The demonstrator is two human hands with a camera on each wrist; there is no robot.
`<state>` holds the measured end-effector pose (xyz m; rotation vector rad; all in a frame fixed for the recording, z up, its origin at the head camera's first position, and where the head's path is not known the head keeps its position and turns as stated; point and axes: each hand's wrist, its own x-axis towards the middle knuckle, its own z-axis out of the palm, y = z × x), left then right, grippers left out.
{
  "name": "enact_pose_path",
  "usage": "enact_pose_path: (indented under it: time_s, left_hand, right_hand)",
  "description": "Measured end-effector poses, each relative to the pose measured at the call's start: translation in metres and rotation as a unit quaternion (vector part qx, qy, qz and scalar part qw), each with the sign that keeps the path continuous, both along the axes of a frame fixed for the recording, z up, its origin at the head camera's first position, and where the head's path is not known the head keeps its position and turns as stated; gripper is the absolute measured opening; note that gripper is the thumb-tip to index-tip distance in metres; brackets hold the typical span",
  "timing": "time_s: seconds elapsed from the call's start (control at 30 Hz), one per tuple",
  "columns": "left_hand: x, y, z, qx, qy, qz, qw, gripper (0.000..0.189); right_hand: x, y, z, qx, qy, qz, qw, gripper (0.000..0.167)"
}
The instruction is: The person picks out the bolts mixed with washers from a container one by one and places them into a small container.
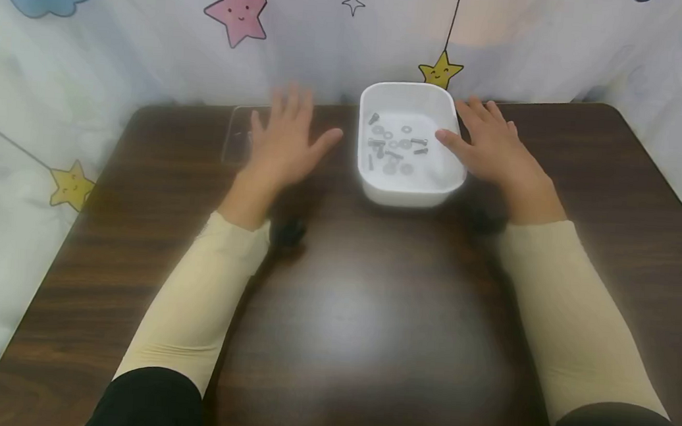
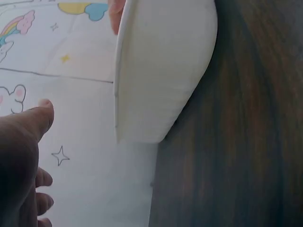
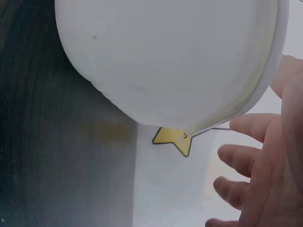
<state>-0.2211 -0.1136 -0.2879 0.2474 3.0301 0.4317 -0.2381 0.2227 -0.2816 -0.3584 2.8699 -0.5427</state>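
Observation:
A white plastic bin (image 1: pixel 407 198) stands near the table's back edge, holding several bolts (image 1: pixel 394 155) and washers (image 1: pixel 406 169) on its bottom. My right hand (image 1: pixel 494 144) is at the bin's right side, its thumb over the rim and its other fingers spread outside. In the right wrist view those fingers (image 3: pixel 234 191) are extended beside the bin wall (image 3: pixel 165 61). My left hand (image 1: pixel 283 143), slightly blurred, hangs with spread fingers left of the bin, partly covering a clear flat case (image 1: pixel 234 149). The left wrist view shows its thumb (image 2: pixel 40 118) apart from the bin (image 2: pixel 161 71).
The dark wood table (image 1: pixel 347 292) ends just behind the bin and the clear case. A white curtain (image 1: pixel 310 52) printed with stars and clouds hangs behind and beside it. Dark wrist devices (image 1: pixel 287 231) sit under both wrists.

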Motion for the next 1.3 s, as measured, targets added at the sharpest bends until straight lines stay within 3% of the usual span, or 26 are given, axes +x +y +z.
enact_pose_path:
  time_s: [0.23, 0.37, 0.53, 0.77, 0.97, 1.13, 1.3]
  left_hand:
    - [0.002, 0.015, -0.007, 0.016, 0.018, -0.044, 0.9987, 0.090]
    - [0.004, 0.023, -0.011, 0.041, 0.002, -0.063, 0.9971, 0.090]
    - [0.009, 0.033, -0.019, 0.071, -0.023, -0.089, 0.9933, 0.092]
    - [0.014, 0.045, -0.029, 0.120, -0.050, -0.096, 0.9869, 0.091]
    - [0.014, 0.052, -0.034, 0.130, -0.047, -0.105, 0.9848, 0.094]
    - [0.013, 0.055, -0.038, 0.131, -0.021, -0.122, 0.9836, 0.091]
    - [0.014, 0.061, -0.041, 0.126, -0.001, -0.136, 0.9826, 0.096]
  right_hand:
    - [0.001, 0.004, 0.002, -0.054, -0.013, 0.005, 0.9984, 0.078]
    - [0.002, 0.005, 0.011, -0.062, -0.034, -0.001, 0.9975, 0.078]
    - [-0.002, -0.003, 0.025, -0.068, -0.022, 0.007, 0.9974, 0.076]
    - [-0.008, -0.029, 0.043, -0.091, -0.036, 0.036, 0.9945, 0.070]
    - [-0.020, -0.048, 0.051, -0.091, -0.068, 0.044, 0.9925, 0.055]
    - [-0.042, -0.058, 0.048, -0.058, -0.137, 0.068, 0.9865, 0.045]
    - [-0.058, -0.064, 0.042, -0.032, -0.227, 0.080, 0.9702, 0.044]
